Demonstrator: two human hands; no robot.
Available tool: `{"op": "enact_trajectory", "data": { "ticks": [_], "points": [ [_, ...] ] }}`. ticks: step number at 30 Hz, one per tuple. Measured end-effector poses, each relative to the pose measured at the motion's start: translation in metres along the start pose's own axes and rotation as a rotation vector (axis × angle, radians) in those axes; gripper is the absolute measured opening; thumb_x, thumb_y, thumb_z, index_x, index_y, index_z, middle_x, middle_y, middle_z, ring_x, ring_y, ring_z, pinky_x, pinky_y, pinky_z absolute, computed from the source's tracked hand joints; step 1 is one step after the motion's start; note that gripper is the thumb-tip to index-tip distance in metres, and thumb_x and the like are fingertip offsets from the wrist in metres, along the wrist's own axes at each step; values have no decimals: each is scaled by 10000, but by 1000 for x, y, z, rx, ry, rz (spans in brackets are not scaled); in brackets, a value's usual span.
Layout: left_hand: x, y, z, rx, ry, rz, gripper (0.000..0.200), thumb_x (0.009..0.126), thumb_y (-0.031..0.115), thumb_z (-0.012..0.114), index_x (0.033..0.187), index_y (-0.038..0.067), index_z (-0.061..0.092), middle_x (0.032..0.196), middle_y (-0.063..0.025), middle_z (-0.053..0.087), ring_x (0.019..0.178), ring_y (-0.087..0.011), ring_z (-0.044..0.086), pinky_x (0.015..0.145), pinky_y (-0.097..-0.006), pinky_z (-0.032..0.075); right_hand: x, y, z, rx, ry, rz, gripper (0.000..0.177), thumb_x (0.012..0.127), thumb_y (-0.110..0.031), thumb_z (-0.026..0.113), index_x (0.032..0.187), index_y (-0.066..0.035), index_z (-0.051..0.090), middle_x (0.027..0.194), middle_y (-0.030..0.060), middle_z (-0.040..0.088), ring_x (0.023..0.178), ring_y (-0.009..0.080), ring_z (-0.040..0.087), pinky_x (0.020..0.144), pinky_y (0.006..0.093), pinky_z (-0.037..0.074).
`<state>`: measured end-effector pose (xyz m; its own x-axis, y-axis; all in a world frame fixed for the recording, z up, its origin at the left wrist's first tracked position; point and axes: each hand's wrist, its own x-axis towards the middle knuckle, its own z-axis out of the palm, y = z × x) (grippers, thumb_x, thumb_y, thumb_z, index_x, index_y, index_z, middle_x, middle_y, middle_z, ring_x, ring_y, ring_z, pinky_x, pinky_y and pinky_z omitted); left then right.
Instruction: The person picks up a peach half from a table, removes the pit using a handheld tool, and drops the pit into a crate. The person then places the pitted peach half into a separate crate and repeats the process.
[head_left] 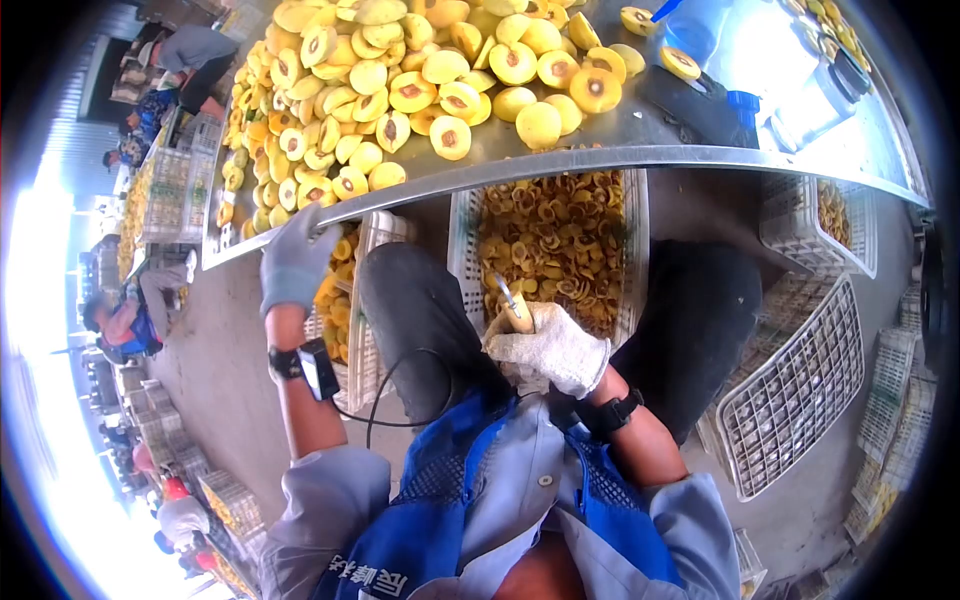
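Note:
Halved yellow fruits lie heaped on a metal table, many with cut faces or pits showing. My left hand, in a grey glove, is at the table's front left edge beside the heap; its fingertips are partly hidden at the rim, so its grip cannot be made out. A white glove covers my right hand, closed around the wooden handle of a small metal-tipped tool. Beneath that hand, between my knees, a white crate holds many curved fruit scraps.
A crate with yellow pieces stands by my left knee, another under the table's right end. A tilted white crate is at right. A clear container is on the table. Co-workers and stacked crates line the left.

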<state>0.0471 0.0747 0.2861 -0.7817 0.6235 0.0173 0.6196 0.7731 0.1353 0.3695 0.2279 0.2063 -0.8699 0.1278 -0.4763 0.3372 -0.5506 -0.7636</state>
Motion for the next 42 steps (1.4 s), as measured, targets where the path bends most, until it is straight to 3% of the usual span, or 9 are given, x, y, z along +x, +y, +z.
{"op": "enact_trajectory", "data": {
  "ticks": [4,6,14,20,24,27,28,33,42],
  "points": [
    [50,69,42,-214,8,300,595,917,330,738,1425,48,616,1341,-163,704,1234,-304,676,1055,-360,518,2,4,1,-26,37,-42,181,915,-154,785,1017,-13,736,779,29,697,664,100,641,622,255,528],
    [79,95,67,-193,68,418,627,893,386,726,1410,50,613,1333,-182,689,1188,-378,670,1030,-429,523,1,1,1,-55,75,-30,176,921,-162,775,1016,-18,740,780,38,712,665,103,652,615,261,532],
    [121,135,98,-124,-276,199,547,830,405,802,1263,85,709,1173,-203,738,1096,-380,693,956,-425,528,2,-6,3,-78,220,-28,218,887,-228,737,954,-22,711,722,60,673,657,149,639,616,326,516],
    [60,147,70,-630,-2,164,462,854,248,800,1248,30,699,1088,-149,774,969,-238,751,880,-356,579,10,-3,1,-342,403,-195,249,865,-238,734,970,-14,704,754,146,705,687,224,685,671,372,546],
    [0,162,48,-933,-265,33,459,883,129,773,1318,22,671,1113,-111,774,972,-151,740,888,-289,586,17,3,-2,-381,506,-183,211,871,-193,752,985,-22,706,768,111,709,692,177,668,694,344,546],
    [-30,160,57,-721,-147,366,468,896,125,766,1346,44,661,1133,-108,766,982,-143,740,852,-286,592,17,2,1,-422,575,-190,225,873,-211,754,955,-14,681,770,132,703,691,201,677,682,360,545],
    [-42,160,55,-768,-294,236,477,890,140,764,1346,45,660,1175,-135,761,1028,-167,745,899,-297,577,19,3,0,-447,590,-180,233,875,-216,754,958,-12,677,774,146,703,695,224,685,683,369,545],
    [-64,158,58,-725,-241,298,489,888,153,752,1355,50,650,1202,-183,739,1080,-281,742,930,-340,569,16,-1,3,-591,641,-167,261,900,-232,740,976,2,654,812,237,697,729,389,702,690,432,550],
    [-69,154,63,-610,-194,425,493,904,202,729,1369,68,634,1133,-219,727,1037,-399,703,901,-434,568,24,27,-1,-470,560,-234,186,916,-153,698,996,12,665,775,195,701,700,293,712,679,392,545]
  ]
}}
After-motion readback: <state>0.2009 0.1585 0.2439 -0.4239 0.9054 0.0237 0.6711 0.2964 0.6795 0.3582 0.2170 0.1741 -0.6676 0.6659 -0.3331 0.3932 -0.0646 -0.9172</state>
